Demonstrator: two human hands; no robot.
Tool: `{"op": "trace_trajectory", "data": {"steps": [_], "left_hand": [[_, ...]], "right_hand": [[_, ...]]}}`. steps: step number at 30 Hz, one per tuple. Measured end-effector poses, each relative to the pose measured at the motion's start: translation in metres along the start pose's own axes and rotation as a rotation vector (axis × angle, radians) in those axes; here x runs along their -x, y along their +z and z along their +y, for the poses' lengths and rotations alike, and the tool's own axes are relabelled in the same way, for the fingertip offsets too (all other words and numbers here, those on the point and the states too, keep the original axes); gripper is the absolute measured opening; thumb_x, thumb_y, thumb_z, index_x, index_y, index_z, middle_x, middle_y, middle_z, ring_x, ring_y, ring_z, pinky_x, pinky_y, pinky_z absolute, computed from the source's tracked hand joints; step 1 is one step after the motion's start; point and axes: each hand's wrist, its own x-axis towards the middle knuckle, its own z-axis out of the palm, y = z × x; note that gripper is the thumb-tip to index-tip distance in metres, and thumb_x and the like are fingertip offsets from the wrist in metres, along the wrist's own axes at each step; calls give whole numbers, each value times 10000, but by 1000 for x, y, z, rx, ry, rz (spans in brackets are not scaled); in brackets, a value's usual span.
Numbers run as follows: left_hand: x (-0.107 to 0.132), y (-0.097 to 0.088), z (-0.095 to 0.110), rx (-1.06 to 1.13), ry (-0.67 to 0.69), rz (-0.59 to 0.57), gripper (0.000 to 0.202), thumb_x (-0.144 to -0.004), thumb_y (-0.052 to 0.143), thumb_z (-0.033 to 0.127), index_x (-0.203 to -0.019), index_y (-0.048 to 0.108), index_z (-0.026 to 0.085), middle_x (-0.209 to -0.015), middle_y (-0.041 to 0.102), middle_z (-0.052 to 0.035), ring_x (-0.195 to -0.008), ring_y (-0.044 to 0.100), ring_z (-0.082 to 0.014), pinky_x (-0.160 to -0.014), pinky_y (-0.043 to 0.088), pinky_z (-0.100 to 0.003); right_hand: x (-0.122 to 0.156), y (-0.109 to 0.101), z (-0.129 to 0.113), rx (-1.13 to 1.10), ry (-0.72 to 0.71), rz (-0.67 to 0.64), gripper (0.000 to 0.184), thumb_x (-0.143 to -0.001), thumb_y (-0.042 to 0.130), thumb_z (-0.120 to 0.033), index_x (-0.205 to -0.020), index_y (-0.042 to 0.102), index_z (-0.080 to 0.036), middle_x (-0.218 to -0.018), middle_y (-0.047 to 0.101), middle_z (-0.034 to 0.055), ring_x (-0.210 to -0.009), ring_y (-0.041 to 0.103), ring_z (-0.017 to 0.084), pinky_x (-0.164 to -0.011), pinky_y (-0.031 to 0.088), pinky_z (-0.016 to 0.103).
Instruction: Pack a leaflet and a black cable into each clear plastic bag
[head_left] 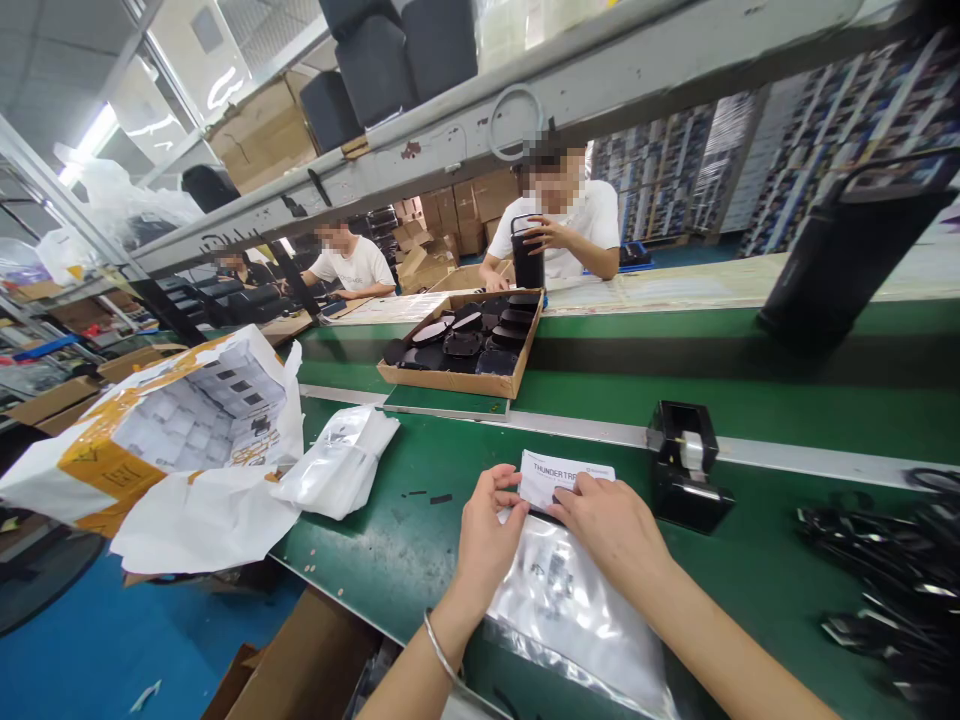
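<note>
My left hand [489, 535] and my right hand [607, 525] rest on a clear plastic bag [577, 610] lying on the green table near its front edge. Both pinch a white booklet [559, 475] printed "THUNDER", which sticks out of the far end of the bag. My left fingers curl on the booklet's left edge. My right fingers press down on its lower right part. A silver bangle [439, 650] circles my left wrist.
A black tape dispenser [684, 462] stands right of the booklet. Black cables [892, 570] lie at right. A stack of clear bags [341, 460] and an open white carton [165, 430] sit left. A cardboard tray of black discs [461, 345] and a black cylinder [847, 250] stand beyond. Several people work opposite.
</note>
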Motion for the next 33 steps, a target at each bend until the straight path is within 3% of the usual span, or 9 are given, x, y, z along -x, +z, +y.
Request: {"op": "trace_trajectory", "data": {"steps": [11,17,21,24,27,28,30,32,33], "left_hand": [[3,-6,5,-65,-37,5,383,-741,582,96,-1111,542,188,-1065,637,-69,-813,610,-158,-819,461,-336],[3,-7,3,-90,-36,7,368,-743,583,109,-1099,542,189,-1038,632,-62,-818,596,-159,-822,459,-333],[5,-10,9,-89,-27,67,244,-811,594,290,-1022,526,187,-960,622,-54,-802,592,-163,-785,457,-317],[7,-11,17,99,-137,7,324,-867,482,494,-989,451,195,-760,632,-14,-670,616,-164,-697,479,-322],[9,-9,24,387,-247,-144,388,-829,551,504,-1004,363,213,-737,666,-3,-630,642,-160,-657,495,-311],[10,-8,26,434,-248,-171,412,-803,612,462,-1005,347,218,-759,676,-6,-645,645,-153,-656,490,-293],[14,-7,31,460,-232,-214,440,-771,683,364,-1004,338,221,-775,685,-3,-664,641,-133,-659,470,-257],[19,-5,36,448,-244,-299,415,-780,681,311,-1008,348,214,-745,680,2,-664,635,-126,-651,455,-240],[22,-4,38,433,-253,-348,397,-786,672,292,-1017,359,211,-738,672,5,-664,631,-125,-644,452,-237]], "right_hand": [[0,3,-5,75,-37,-11,209,-883,539,-241,-831,722,-154,-785,691,114,-720,664,256,-636,409,348],[1,6,-18,110,-135,51,245,-706,525,67,-746,704,-95,-666,680,124,-604,645,240,-576,411,327],[0,12,-12,82,-153,165,273,-677,484,87,-699,678,-104,-606,668,100,-539,634,226,-501,402,310],[6,16,-4,12,-178,284,294,-759,441,38,-797,679,-129,-687,705,81,-584,654,203,-544,448,305],[24,15,0,-87,-237,403,303,-867,402,-79,-991,664,-169,-957,727,89,-869,670,209,-780,491,336],[32,13,2,-156,-157,443,292,-893,411,-161,-1079,637,-168,-1065,699,114,-967,645,234,-833,486,368],[50,9,8,-410,167,457,423,-887,457,-374,-1230,548,-146,-1161,645,171,-994,631,287,-786,523,414],[70,5,20,-820,487,268,582,-824,503,-516,-1263,526,-135,-1074,679,175,-831,672,282,-652,562,387],[80,3,27,-1017,573,125,583,-799,525,-540,-1225,565,-145,-984,710,150,-732,677,260,-594,565,360]]}}
